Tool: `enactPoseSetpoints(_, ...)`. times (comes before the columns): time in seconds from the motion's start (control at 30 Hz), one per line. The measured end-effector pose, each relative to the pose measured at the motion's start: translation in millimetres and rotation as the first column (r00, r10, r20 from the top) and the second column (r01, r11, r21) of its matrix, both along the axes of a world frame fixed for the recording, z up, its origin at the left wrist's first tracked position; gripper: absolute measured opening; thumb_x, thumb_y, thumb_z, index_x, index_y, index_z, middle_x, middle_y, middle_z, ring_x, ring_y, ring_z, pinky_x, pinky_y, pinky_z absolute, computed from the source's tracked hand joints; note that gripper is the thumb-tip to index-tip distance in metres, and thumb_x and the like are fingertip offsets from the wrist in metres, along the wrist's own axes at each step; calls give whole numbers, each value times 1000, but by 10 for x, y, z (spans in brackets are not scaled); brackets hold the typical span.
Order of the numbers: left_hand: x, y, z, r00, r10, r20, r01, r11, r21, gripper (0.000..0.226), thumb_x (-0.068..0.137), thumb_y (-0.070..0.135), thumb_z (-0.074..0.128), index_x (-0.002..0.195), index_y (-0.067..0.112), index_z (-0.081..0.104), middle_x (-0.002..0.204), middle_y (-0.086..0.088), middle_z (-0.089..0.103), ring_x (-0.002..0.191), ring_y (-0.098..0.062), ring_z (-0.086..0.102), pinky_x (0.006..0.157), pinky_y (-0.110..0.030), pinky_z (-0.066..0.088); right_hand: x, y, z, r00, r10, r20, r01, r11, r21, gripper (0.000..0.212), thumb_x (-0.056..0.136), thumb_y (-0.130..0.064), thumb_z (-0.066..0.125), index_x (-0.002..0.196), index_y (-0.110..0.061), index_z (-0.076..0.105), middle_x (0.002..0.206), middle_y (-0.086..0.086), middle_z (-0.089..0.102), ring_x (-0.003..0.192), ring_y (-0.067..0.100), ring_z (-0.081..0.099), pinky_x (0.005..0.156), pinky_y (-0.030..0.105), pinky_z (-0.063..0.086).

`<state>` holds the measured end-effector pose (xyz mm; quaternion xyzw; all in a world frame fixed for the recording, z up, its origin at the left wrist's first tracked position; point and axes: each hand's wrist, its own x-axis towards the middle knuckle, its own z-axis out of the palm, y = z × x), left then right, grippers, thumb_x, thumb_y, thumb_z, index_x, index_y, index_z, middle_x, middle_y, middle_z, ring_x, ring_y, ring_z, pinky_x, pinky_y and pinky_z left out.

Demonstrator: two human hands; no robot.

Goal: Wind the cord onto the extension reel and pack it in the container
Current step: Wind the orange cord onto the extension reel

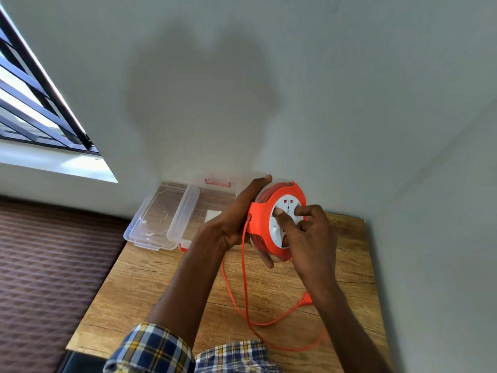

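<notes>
L hand (236, 211) grips reel (277, 219), R hand (309, 230) fingers pinch its white hub; slack cord (243, 278) w/ near plug (305, 301) could snag on table (150, 278) edge.

— What's around the work?
— A wooden counter (150, 281) against a pale wall (322, 76).
— And on the left?
— A barred window (32, 103) above a white sill (53, 162), and a brown patterned surface (48, 265) beside the counter.
</notes>
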<state>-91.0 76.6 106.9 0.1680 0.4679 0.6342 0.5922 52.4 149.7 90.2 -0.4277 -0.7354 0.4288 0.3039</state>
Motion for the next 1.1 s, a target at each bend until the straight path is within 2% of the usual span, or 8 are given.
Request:
enactPoseSetpoints(0.1, -27, -21, 10, 1000, 0, 12, 0, 1000, 24, 56, 104, 65, 48, 113, 22, 84, 114, -13, 81, 98, -27, 79, 81, -39, 64, 89, 73, 21, 995, 71, 72, -87, 963, 254, 47, 88, -72, 60, 116, -34, 60, 91, -13, 73, 80, 5, 70, 60, 24, 59)
enactPoseSetpoints(0.23, -43, -45, -16, 996, -25, 81, 23, 999, 25, 58, 102, 66, 51, 117, 19, 82, 116, -14, 80, 101, -29, 77, 87, -42, 63, 190, 265, -34, 952, 285, 107, -302, 836, 458, 30, 99, -38, 63, 129, -35, 64, 120, -5, 63, 109, 13, 60, 77, 28, 58)
enactPoseSetpoints(0.37, -86, -104, -31, 981, -51, 190, 39, 997, 62, 61, 103, 66, 49, 121, 17, 81, 116, -14, 80, 101, -30, 78, 85, -42, 63, 309, 363, -91, 879, 446, 169, -462, 711, 530, 60, 93, 0, 67, 135, -43, 63, 136, 0, 54, 124, 16, 46, 88, 35, 54)
enactPoseSetpoints(0.43, -103, -121, -23, 982, -63, 179, 52, 996, 68, 61, 103, 66, 50, 119, 16, 81, 114, -15, 80, 99, -30, 78, 83, -41, 64, 332, 381, -63, 861, 463, 209, -499, 693, 520, 70, 89, 5, 72, 136, -45, 61, 137, 1, 56, 127, 17, 45, 91, 44, 55)
enactPoseSetpoints(0.57, -92, -141, -23, 988, -59, 140, 54, 998, 39, 58, 104, 64, 51, 112, 17, 83, 105, -12, 81, 91, -27, 79, 77, -37, 64, 346, 394, 38, 812, 498, 303, -582, 662, 472, 67, 91, -5, 73, 142, -45, 56, 128, -2, 54, 122, 17, 44, 97, 47, 54)
enactPoseSetpoints(0.7, -88, -143, -29, 992, -21, 121, 19, 1000, 21, 57, 103, 63, 52, 112, 17, 83, 105, -13, 81, 90, -27, 79, 75, -37, 64, 348, 342, 63, 776, 494, 392, -627, 673, 393, 68, 91, -29, 73, 149, -51, 43, 136, -3, 48, 126, 13, 39, 106, 45, 51)
enactPoseSetpoints(0.93, -71, -131, -21, 993, -29, 116, 25, 999, 34, 59, 103, 65, 49, 117, 19, 82, 111, -14, 81, 96, -28, 79, 79, -40, 64, 301, 288, 22, 869, 388, 307, -494, 722, 485, 66, 82, -40, 78, 143, -45, 54, 122, -5, 56, 113, 14, 48, 85, 45, 60)
enactPoseSetpoints(1.1, -83, -125, -12, 996, -39, 76, 37, 999, 28, 60, 102, 66, 50, 123, 18, 80, 121, -18, 78, 103, -32, 77, 84, -42, 64, 291, 221, -29, 917, 321, 238, -397, 797, 456, 69, 78, -56, 76, 143, -49, 53, 120, -9, 64, 110, 11, 58, 77, 36, 63)
